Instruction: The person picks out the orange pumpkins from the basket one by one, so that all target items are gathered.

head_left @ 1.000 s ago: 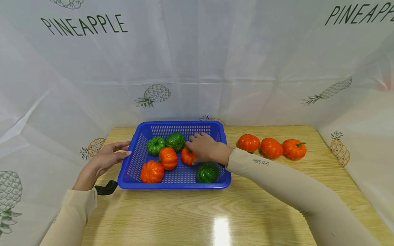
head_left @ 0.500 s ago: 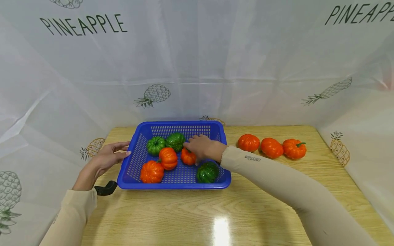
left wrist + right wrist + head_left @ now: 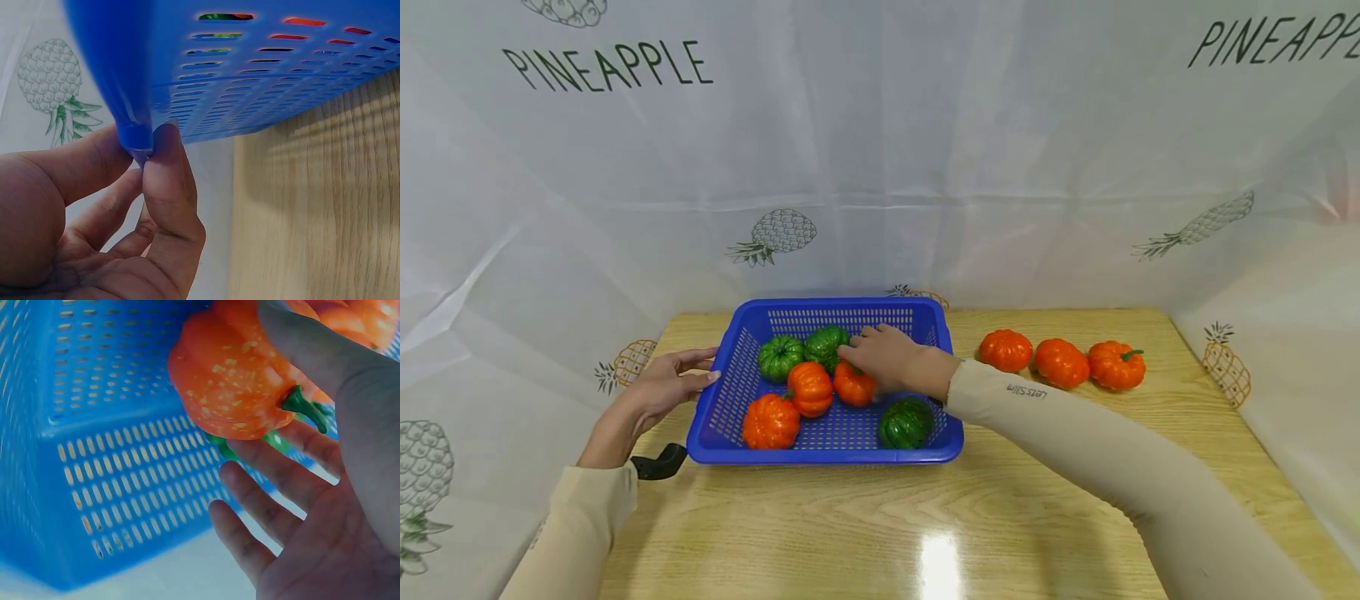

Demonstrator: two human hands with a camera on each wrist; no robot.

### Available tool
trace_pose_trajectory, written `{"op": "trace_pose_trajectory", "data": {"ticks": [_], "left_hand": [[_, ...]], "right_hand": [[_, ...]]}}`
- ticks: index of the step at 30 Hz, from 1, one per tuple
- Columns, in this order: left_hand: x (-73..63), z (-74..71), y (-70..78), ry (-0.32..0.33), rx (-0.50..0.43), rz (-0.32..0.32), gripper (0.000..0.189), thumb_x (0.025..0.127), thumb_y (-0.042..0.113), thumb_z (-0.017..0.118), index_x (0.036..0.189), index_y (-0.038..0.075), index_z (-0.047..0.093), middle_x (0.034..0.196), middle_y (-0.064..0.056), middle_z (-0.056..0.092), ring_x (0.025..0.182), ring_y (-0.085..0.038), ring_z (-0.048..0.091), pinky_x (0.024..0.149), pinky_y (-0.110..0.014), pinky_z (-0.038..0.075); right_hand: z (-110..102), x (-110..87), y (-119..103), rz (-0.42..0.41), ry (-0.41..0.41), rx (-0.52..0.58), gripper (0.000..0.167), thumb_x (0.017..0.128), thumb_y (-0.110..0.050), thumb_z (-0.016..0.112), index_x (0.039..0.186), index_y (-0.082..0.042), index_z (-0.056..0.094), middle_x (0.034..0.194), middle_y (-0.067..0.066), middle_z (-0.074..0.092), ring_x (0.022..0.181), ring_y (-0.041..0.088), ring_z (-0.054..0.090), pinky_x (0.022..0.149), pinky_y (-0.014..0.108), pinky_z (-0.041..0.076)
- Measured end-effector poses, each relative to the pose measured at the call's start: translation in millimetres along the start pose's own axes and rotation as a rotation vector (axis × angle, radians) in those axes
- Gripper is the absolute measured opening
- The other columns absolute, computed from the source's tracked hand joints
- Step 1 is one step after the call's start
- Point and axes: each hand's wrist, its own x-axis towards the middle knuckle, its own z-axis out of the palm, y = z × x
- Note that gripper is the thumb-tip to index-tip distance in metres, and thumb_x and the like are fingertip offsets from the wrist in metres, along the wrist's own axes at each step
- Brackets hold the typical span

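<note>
In the head view my left hand (image 3: pixel 666 387) is at the left rim of a blue plastic basket (image 3: pixel 820 457). The left wrist view shows thumb and fingers pinching that rim (image 3: pixel 134 125) from both sides. Inside the basket, my right hand (image 3: pixel 891 358) holds a small orange pumpkin (image 3: pixel 852 387) with a green stem. Up close in the right wrist view, the thumb lies on one side of this pumpkin (image 3: pixel 231 381) and the fingers reach along the other. Two more orange pumpkins (image 3: pixel 810 388) (image 3: pixel 771 422) and green pumpkins (image 3: pixel 781 358) (image 3: pixel 827 347) (image 3: pixel 906 422) sit around it.
Right of the basket, three orange pumpkins (image 3: pixel 1005 351) (image 3: pixel 1062 362) (image 3: pixel 1116 365) lie in a row on the wooden table (image 3: pixel 850 525). A white curtain (image 3: pixel 880 150) printed with pineapples hangs behind the table. A black strap piece (image 3: pixel 659 462) shows by the left wrist.
My right hand has shifted slightly, and the orange pumpkin under it now sits a little further left, closer to its orange neighbour. The left hand stays at the basket rim.
</note>
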Motion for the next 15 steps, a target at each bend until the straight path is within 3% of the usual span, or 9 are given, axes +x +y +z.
{"op": "trace_pose_trajectory", "data": {"ticks": [7,15], "left_hand": [[-0.8,-0.5,1.5,-0.001,0.009,0.007,0.068,0.111,0.013,0.056,0.165,-0.008,0.021,0.156,-0.037,0.034,0.093,-0.006,0.066,0.084,-0.024,0.058],[0.1,0.1,0.0,-0.003,0.002,0.006,0.067,0.111,0.013,0.055,0.165,-0.008,0.021,0.155,-0.037,0.035,0.092,-0.007,0.066,0.085,-0.026,0.059]], "right_hand": [[-16,-31.1,8,-0.06,0.144,0.075,0.078,0.086,-0.04,0.09,0.151,-0.015,0.054,0.146,0.009,0.062,0.139,0.032,0.053,0.116,0.05,0.044],[-18,-69.4,17,-0.1,0.272,0.14,0.077,0.085,-0.038,0.091,0.15,-0.014,0.057,0.145,0.009,0.062,0.137,0.033,0.054,0.116,0.051,0.044]]}}
